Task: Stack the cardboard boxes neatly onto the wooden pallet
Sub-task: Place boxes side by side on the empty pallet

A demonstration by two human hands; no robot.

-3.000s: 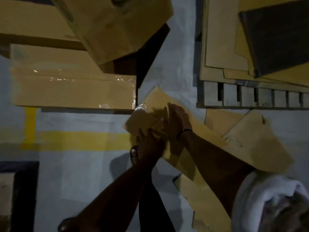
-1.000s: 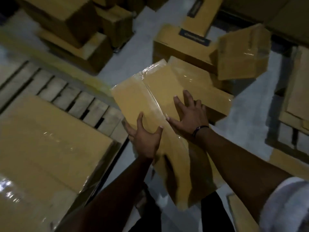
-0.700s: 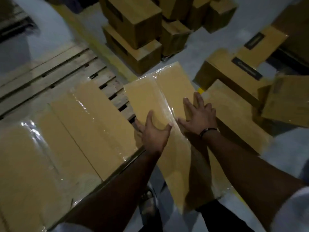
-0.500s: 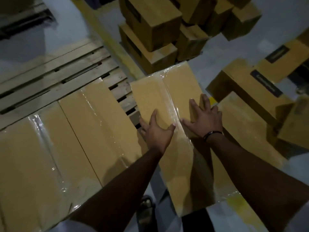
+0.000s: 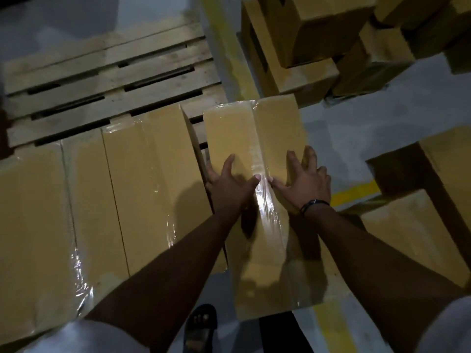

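I hold a long cardboard box (image 5: 254,128) sealed with clear tape, level and lengthwise in front of me. My left hand (image 5: 229,187) grips its left edge with the thumb on top. My right hand (image 5: 304,182) grips the right side, fingers spread over the top and the right edge. The box's far end is over the right edge of the wooden pallet (image 5: 114,72); its near end hangs over the floor. Two taped boxes, one (image 5: 145,179) right beside the held box and one (image 5: 33,225) further left, lie flat on the pallet's near half.
The pallet's far slats are bare. A stack of cardboard boxes (image 5: 305,34) stands at the back right, and more boxes (image 5: 446,179) lie on the floor at the right. A yellow floor line (image 5: 354,194) runs under them. My sandalled foot (image 5: 201,327) is below.
I lifted the box from the floor, turned left and carried it to the pallet. Over the last second it came level and moved next to the boxes lying there.
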